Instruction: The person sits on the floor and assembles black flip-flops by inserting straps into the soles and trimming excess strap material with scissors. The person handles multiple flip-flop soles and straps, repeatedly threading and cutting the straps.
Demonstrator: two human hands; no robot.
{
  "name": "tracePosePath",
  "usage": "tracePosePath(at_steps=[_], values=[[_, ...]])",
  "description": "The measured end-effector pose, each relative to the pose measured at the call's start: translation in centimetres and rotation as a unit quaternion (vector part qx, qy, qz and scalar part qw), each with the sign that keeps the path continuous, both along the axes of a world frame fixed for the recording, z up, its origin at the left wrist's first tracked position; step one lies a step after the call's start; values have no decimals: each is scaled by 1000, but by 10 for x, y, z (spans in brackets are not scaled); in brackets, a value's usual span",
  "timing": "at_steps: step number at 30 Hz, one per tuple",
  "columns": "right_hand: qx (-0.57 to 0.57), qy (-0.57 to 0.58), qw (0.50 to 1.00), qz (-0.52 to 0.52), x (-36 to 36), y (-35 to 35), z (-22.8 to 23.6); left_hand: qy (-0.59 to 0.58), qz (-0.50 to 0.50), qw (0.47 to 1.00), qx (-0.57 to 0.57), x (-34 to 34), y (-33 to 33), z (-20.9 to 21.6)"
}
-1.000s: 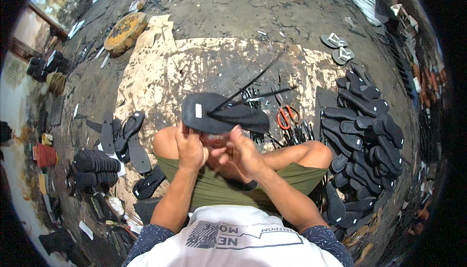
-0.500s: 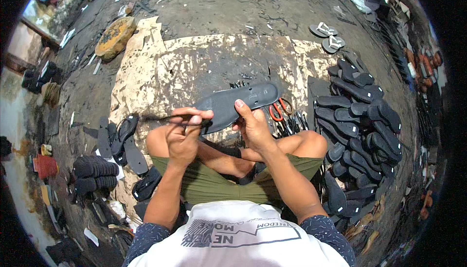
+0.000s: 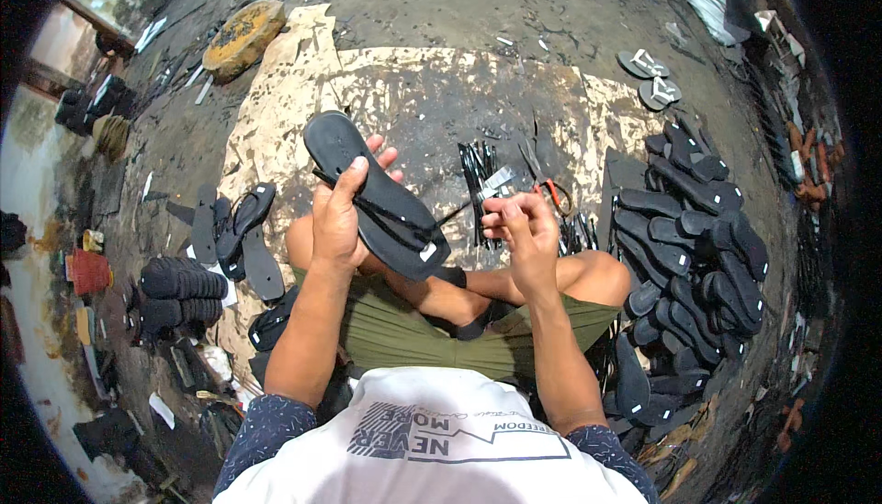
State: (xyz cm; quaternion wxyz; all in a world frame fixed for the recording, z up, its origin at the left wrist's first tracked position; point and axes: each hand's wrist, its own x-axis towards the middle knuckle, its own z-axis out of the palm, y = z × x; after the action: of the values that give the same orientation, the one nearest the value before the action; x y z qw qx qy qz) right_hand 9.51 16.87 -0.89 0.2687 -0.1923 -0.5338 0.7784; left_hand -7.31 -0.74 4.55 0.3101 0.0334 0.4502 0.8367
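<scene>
My left hand (image 3: 338, 219) is wrapped round a black flip-flop (image 3: 333, 141), thumb on top and fingers under the sole. The sandal is tilted with its insole facing up, and a black strap (image 3: 390, 206) runs across it. A small white label sits near its lower end. From that end a thin strap end (image 3: 452, 216) stretches to my right hand (image 3: 524, 228), whose fingers are pinched on it. Just beyond my right hand lie a bundle of thin black strips (image 3: 470, 166) and scissors (image 3: 549, 190) with orange handles.
Piled black sandals (image 3: 684, 228) lie to the right, with a grey pair (image 3: 654, 79) farther off. At the left are loose sandals (image 3: 253, 237) and stacked black soles (image 3: 179, 288). A stained cardboard sheet (image 3: 386, 61) covers the floor ahead; a round yellowish block (image 3: 241, 40) stands beyond it.
The flip-flop has been turned over from underside to strap side and has passed from my right hand to my left. My right hand has moved right and now pinches the strap end.
</scene>
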Motion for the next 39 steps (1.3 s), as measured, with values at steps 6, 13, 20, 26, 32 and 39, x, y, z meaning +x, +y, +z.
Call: tracePosePath(at_steps=[6, 13, 20, 26, 32, 39], values=[[-16, -40, 997, -70, -41, -4, 45, 27, 24, 997, -74, 44, 10, 6], [358, -58, 931, 30, -33, -24, 79, 198, 21, 969, -146, 50, 3, 0], [433, -16, 901, -20, -41, -27, 81, 225, 11, 960, -166, 61, 0, 11], [477, -12, 878, -37, -43, -31, 79, 280, 20, 944, -172, 62, 1, 10], [467, -32, 884, -14, -44, -34, 78, 364, 58, 906, -207, 62, 2, -9], [420, -25, 907, -20, -38, -32, 74, 280, 43, 941, -184, 63, 7, 3]])
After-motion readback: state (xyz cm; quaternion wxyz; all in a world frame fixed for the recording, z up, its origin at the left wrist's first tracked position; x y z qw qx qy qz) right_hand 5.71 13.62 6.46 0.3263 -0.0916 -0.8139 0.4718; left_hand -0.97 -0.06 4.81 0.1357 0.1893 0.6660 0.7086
